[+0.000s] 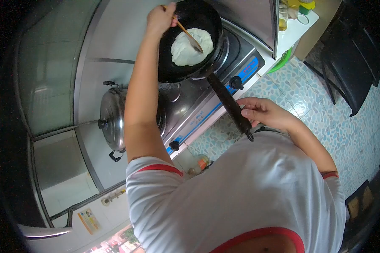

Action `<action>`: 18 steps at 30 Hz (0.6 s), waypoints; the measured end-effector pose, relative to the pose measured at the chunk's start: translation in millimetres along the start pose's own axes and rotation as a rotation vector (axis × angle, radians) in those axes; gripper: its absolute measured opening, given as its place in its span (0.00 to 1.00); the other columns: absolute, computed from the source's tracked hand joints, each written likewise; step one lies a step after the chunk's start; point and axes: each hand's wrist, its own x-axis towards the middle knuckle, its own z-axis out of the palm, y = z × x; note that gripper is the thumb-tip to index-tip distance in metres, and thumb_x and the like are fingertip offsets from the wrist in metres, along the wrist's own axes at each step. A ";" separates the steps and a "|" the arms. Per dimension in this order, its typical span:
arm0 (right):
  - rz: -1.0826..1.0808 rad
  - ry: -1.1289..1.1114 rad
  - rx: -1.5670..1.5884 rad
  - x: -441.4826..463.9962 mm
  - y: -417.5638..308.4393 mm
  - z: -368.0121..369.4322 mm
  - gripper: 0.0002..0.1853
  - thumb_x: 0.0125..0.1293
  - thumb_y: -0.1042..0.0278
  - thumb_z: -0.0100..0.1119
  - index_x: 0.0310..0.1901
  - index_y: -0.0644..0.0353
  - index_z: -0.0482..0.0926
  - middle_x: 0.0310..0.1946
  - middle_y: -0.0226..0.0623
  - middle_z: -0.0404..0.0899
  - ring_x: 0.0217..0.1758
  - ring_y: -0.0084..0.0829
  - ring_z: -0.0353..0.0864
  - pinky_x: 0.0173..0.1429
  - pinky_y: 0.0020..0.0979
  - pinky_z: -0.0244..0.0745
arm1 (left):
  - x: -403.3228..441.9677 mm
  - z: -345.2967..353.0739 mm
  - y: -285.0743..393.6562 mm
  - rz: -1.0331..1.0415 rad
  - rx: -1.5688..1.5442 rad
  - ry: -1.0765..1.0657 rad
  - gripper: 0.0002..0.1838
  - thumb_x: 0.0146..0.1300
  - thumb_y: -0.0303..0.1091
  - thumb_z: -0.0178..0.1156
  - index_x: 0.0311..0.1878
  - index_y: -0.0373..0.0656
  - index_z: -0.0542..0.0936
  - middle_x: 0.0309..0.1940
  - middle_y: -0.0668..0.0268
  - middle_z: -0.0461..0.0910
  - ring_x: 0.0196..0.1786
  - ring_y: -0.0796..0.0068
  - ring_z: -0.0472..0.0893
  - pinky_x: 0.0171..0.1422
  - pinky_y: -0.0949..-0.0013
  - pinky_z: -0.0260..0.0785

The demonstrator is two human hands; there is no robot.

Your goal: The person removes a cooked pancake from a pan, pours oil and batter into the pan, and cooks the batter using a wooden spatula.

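My left hand (160, 21) is closed around the upper end of a wooden spatula (184, 29), reaching over the black frying pan (166, 69). The spatula's flat tip rests on a white, soft-looking mass of batter or dough (182, 52) in the middle of the pan. The pan sits on the far burner of a steel gas stove (183, 103). Its long black handle (226, 101) points back toward my body. Near the end of that handle, my right hand (264, 114) grips it with thumb and fingers.
A lidded steel pot (112, 114) stands on the stove's other burner, partly behind my left forearm. Control knobs (236, 82) line the stove front. Jars (283, 17) stand on a white counter at upper right. A black chair (350, 63) is on the tiled floor (299, 97).
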 end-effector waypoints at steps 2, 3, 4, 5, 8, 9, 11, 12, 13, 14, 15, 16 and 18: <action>0.008 -0.003 -0.009 1.8 0.0 0.8 0.26 0.61 0.57 0.54 0.56 0.65 0.66 0.38 0.35 0.75 0.38 0.21 0.73 0.37 0.22 0.72 | -8.6 13.7 15.0 0.005 0.051 -0.144 0.20 0.61 0.44 0.50 0.26 0.33 0.73 0.13 0.63 0.73 0.15 0.75 0.72 0.22 0.72 0.65; 0.016 0.000 -0.014 4.8 2.1 0.0 0.26 0.61 0.57 0.55 0.56 0.65 0.66 0.38 0.35 0.75 0.37 0.21 0.73 0.37 0.22 0.72 | -8.9 18.0 24.1 0.004 0.136 -0.133 0.21 0.60 0.46 0.51 0.22 0.35 0.73 0.12 0.63 0.72 0.15 0.75 0.71 0.22 0.71 0.65; 0.024 0.004 -0.019 6.7 3.4 -0.5 0.26 0.61 0.57 0.55 0.56 0.65 0.65 0.38 0.35 0.75 0.37 0.21 0.73 0.37 0.22 0.72 | 0.2 19.9 18.9 0.067 0.139 -0.140 0.20 0.60 0.45 0.52 0.22 0.36 0.73 0.11 0.64 0.71 0.14 0.75 0.71 0.21 0.72 0.64; 0.021 0.004 -0.016 6.8 2.4 -0.2 0.26 0.60 0.57 0.55 0.56 0.65 0.65 0.38 0.35 0.75 0.37 0.21 0.73 0.37 0.22 0.72 | 12.0 22.6 12.0 0.130 0.140 -0.146 0.20 0.60 0.44 0.52 0.21 0.36 0.73 0.11 0.64 0.71 0.13 0.75 0.70 0.20 0.72 0.64; 0.012 0.017 -0.012 4.9 -0.4 1.7 0.26 0.60 0.57 0.55 0.56 0.65 0.66 0.38 0.34 0.75 0.37 0.21 0.73 0.37 0.22 0.72 | 31.0 21.2 5.5 0.012 -0.041 -0.085 0.18 0.60 0.41 0.54 0.21 0.37 0.72 0.11 0.65 0.70 0.12 0.75 0.69 0.16 0.72 0.62; 0.011 0.028 -0.009 5.2 1.1 1.9 0.26 0.60 0.57 0.55 0.56 0.64 0.66 0.38 0.34 0.75 0.37 0.21 0.73 0.37 0.22 0.72 | 34.1 18.8 1.8 0.010 -0.124 -0.045 0.17 0.60 0.40 0.54 0.21 0.37 0.72 0.11 0.65 0.70 0.12 0.75 0.69 0.15 0.72 0.62; 0.012 0.036 0.000 6.2 2.7 2.0 0.26 0.60 0.57 0.55 0.55 0.64 0.66 0.37 0.33 0.75 0.36 0.21 0.73 0.36 0.21 0.71 | 37.5 12.0 -12.3 0.003 -0.288 0.032 0.16 0.60 0.37 0.55 0.20 0.36 0.71 0.10 0.65 0.70 0.11 0.75 0.69 0.14 0.72 0.62; 0.014 0.034 0.004 6.4 3.3 1.9 0.26 0.60 0.57 0.55 0.56 0.65 0.66 0.37 0.33 0.75 0.36 0.21 0.73 0.36 0.21 0.71 | 46.1 8.6 -31.0 -0.005 -0.365 0.048 0.18 0.60 0.39 0.52 0.19 0.35 0.71 0.11 0.62 0.71 0.12 0.73 0.70 0.16 0.71 0.64; 0.016 0.032 0.008 6.5 4.0 1.9 0.26 0.60 0.57 0.55 0.56 0.65 0.66 0.37 0.33 0.75 0.36 0.20 0.73 0.36 0.21 0.71 | 44.5 1.6 -36.0 0.006 -0.300 0.105 0.15 0.58 0.38 0.55 0.23 0.34 0.73 0.14 0.61 0.73 0.15 0.72 0.73 0.20 0.71 0.67; 0.014 0.024 0.013 7.0 5.1 1.9 0.26 0.60 0.57 0.55 0.56 0.65 0.66 0.37 0.33 0.75 0.36 0.20 0.73 0.36 0.21 0.71 | 40.9 -5.1 -39.8 0.017 -0.235 0.163 0.13 0.56 0.37 0.57 0.28 0.33 0.75 0.18 0.59 0.76 0.18 0.71 0.75 0.23 0.71 0.69; 0.011 0.017 0.017 7.8 5.9 2.1 0.26 0.60 0.57 0.55 0.55 0.65 0.66 0.37 0.34 0.75 0.37 0.20 0.73 0.36 0.21 0.71 | 35.7 -9.4 -40.3 0.028 -0.170 0.220 0.13 0.54 0.36 0.60 0.32 0.32 0.76 0.22 0.58 0.78 0.22 0.69 0.78 0.27 0.72 0.71; 0.008 0.010 0.021 8.3 6.3 2.5 0.26 0.60 0.57 0.55 0.55 0.65 0.66 0.37 0.34 0.75 0.37 0.20 0.73 0.36 0.21 0.71 | 27.9 -13.4 -35.0 0.014 -0.231 0.296 0.13 0.50 0.30 0.65 0.31 0.29 0.76 0.20 0.64 0.76 0.18 0.82 0.74 0.23 0.82 0.68; 0.008 0.018 0.024 8.7 5.8 3.3 0.26 0.60 0.58 0.55 0.55 0.65 0.66 0.37 0.34 0.75 0.37 0.20 0.73 0.36 0.21 0.71 | 22.6 -28.6 -44.0 0.052 -0.344 0.256 0.12 0.51 0.31 0.64 0.31 0.29 0.76 0.21 0.63 0.77 0.19 0.80 0.74 0.24 0.81 0.70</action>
